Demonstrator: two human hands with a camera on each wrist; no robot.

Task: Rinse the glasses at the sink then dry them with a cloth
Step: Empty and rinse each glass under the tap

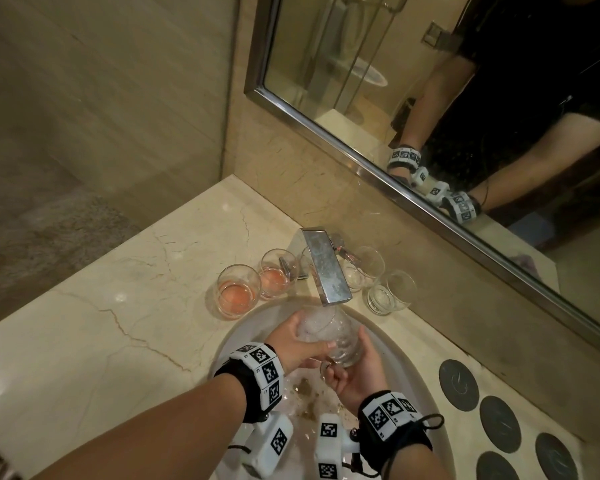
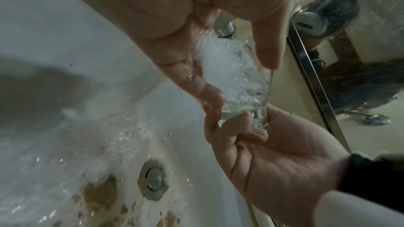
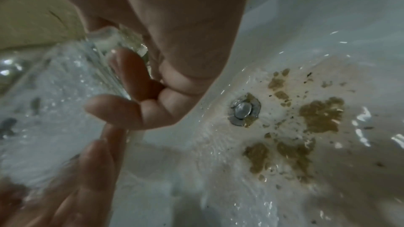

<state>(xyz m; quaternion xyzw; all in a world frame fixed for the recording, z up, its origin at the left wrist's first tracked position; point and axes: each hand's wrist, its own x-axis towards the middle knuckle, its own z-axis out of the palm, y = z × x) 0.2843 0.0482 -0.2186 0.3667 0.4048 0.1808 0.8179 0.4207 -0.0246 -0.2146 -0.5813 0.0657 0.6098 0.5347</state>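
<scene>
A clear glass (image 1: 333, 332) (image 2: 242, 92) is tilted under the running faucet (image 1: 328, 268), with foaming water pouring into it. My left hand (image 1: 309, 341) grips its upper part, thumb on one side and fingers on the other. My right hand (image 1: 352, 365) (image 2: 273, 153) holds its thick base from below. In the right wrist view the glass (image 3: 65, 92) fills the left side. Two glasses with orange liquid (image 1: 238, 292) (image 1: 278, 273) stand left of the faucet. Clear glasses (image 1: 364, 268) (image 1: 390, 292) stand to its right.
The white basin (image 1: 413, 375) holds running water, brown residue (image 3: 319, 115) and a metal drain (image 2: 154, 179) (image 3: 242, 111). Several black round coasters (image 1: 459, 384) lie on the marble counter (image 1: 118, 323) at the right. A framed mirror (image 1: 361, 161) runs along the back wall.
</scene>
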